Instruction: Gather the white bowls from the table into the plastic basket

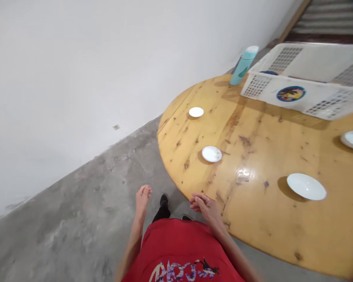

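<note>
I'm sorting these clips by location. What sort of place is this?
Probably a plain home or basement dining corner: a round wooden table set with white plates, a bare concrete floor, and a staircase behind a white plastic basket.

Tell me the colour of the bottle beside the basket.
The bottle is light teal with a pale cap, seen best in the head view.

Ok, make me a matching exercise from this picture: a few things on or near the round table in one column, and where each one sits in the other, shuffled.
Things:
1. bottle
2. basket
3. right hand
4. left hand

Places:
A. at the near edge of the table
B. over the concrete floor, off the table
C. at the table's far edge, near the wall
D. on the far right of the table, with a round sticker on its side

Pairs: 1-C, 2-D, 3-A, 4-B
</note>
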Demonstrator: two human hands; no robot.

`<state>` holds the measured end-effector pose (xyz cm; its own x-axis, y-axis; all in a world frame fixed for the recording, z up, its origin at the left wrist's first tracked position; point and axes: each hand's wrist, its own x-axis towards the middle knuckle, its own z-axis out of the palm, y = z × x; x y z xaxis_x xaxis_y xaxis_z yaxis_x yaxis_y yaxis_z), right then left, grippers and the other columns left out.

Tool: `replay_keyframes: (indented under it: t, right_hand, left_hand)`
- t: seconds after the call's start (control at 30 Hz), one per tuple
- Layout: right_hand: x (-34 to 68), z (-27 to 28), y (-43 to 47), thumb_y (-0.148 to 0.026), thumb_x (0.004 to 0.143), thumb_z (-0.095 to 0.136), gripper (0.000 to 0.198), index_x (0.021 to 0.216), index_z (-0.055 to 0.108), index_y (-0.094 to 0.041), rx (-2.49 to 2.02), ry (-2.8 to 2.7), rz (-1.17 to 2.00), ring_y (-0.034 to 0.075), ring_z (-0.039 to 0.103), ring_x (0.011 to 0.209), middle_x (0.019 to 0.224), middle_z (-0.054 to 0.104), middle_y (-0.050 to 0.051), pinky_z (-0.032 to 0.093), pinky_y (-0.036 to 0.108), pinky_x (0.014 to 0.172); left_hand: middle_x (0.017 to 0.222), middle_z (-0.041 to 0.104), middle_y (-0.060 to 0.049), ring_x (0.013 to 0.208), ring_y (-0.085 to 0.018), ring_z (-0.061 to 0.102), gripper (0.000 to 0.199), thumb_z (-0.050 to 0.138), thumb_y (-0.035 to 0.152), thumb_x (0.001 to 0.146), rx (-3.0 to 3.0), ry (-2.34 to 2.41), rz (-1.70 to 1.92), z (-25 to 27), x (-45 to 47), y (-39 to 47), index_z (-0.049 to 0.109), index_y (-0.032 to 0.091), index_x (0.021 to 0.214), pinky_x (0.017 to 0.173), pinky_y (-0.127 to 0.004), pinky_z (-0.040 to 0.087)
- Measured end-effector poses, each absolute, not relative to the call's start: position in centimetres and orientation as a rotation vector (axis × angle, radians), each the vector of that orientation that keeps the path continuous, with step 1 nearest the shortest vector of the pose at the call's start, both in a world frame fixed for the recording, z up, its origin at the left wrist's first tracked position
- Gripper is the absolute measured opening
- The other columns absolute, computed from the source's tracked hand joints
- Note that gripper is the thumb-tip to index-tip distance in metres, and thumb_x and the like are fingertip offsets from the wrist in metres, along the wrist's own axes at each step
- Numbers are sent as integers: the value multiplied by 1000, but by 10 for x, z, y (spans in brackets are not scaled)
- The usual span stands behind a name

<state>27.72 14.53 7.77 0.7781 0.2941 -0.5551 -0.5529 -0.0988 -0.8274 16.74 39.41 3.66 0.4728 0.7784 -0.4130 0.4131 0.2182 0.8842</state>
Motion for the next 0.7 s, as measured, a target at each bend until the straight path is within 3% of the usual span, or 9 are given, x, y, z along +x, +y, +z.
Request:
replay_keyframes:
  t: [0.33, 0.7]
  right_hand:
    - [283, 76, 195, -66, 51, 78, 63, 87, 65, -16, -1384, 560, 448, 18, 64, 52, 71, 69, 7, 49, 27, 49]
    - [358, 47, 169, -43, 64, 71, 37, 90, 65, -17, -1212, 783, 207, 18, 67, 57, 76, 71, 6, 52, 26, 51]
  left_hand:
    - [87, 75, -10, 78, -19, 70, 45, 68, 55, 70, 1587, 853, 102, 52, 285, 468, 73, 16, 93, 71, -30, 53]
    - [79, 73, -7, 73, -16, 66, 36, 69, 49, 70, 1626, 668, 22, 64, 414, 438, 72, 17, 85, 68, -27, 51]
